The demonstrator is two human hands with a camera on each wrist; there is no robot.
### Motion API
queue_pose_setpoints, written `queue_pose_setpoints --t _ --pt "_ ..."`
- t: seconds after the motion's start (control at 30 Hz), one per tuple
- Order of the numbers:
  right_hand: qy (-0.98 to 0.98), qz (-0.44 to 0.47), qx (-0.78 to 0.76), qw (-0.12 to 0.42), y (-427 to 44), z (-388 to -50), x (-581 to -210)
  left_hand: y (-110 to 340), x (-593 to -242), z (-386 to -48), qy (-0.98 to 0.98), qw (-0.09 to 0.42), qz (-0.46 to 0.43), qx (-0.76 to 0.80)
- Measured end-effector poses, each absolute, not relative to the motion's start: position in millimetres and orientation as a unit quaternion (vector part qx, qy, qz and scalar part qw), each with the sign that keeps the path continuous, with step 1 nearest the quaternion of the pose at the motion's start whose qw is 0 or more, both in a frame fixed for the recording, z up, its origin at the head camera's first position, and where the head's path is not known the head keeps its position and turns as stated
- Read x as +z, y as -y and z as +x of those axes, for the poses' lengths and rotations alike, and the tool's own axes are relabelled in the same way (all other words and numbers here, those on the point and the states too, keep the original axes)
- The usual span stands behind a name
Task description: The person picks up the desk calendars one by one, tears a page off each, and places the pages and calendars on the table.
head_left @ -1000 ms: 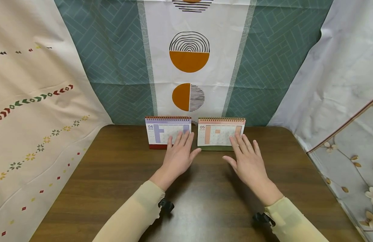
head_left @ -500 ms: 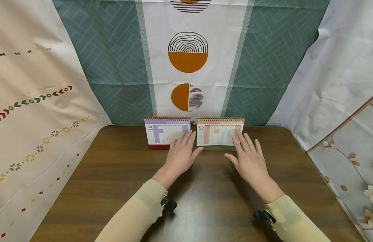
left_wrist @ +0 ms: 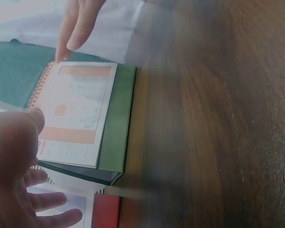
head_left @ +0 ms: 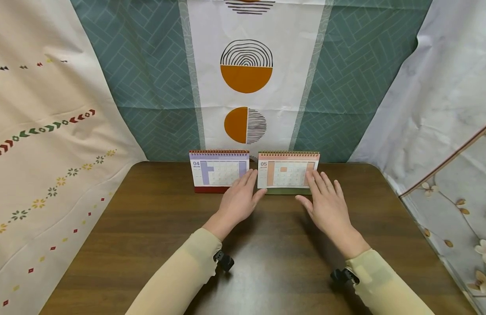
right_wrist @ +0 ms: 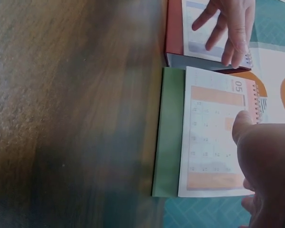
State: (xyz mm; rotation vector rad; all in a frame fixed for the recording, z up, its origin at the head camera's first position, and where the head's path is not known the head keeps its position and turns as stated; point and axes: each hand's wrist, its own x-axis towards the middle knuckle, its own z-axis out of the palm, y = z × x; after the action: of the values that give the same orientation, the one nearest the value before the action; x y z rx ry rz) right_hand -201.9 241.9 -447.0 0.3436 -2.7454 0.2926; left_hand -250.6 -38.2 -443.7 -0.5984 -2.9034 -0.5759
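Observation:
Two spiral-bound desk calendars stand side by side at the back of the table. The left one, a purple calendar (head_left: 223, 173) marked 04, has a red base. Beside it is an orange calendar (head_left: 286, 175) marked 05, on a green base (right_wrist: 170, 133). My left hand (head_left: 236, 203), fingers extended, is in front of the purple calendar's right part and covers its lower right corner in the head view. With fingers straight, my right hand (head_left: 328, 209) is before the orange calendar's lower right corner. Neither hand holds anything; whether fingertips touch the calendars I cannot tell.
The brown wooden table (head_left: 156, 227) has its back edge against a patterned curtain (head_left: 160, 87). A cream cloth (head_left: 50, 131) hangs at left, a pale floral cloth (head_left: 455, 210) at right. A black wrist camera (head_left: 224, 261) sits under the left sleeve.
Both hands have shifted slightly to the right, and the left fingers have drawn closer together. The calendars have stayed in place.

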Motion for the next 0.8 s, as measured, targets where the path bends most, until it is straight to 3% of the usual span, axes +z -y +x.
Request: queue_pose_setpoints --t 0.8 --pt "0.964 0.078 0.242 0.08 -254.3 -220.2 -445.9 25.4 -446.6 -261.4 0.95 0.041 -0.165 -0.262"
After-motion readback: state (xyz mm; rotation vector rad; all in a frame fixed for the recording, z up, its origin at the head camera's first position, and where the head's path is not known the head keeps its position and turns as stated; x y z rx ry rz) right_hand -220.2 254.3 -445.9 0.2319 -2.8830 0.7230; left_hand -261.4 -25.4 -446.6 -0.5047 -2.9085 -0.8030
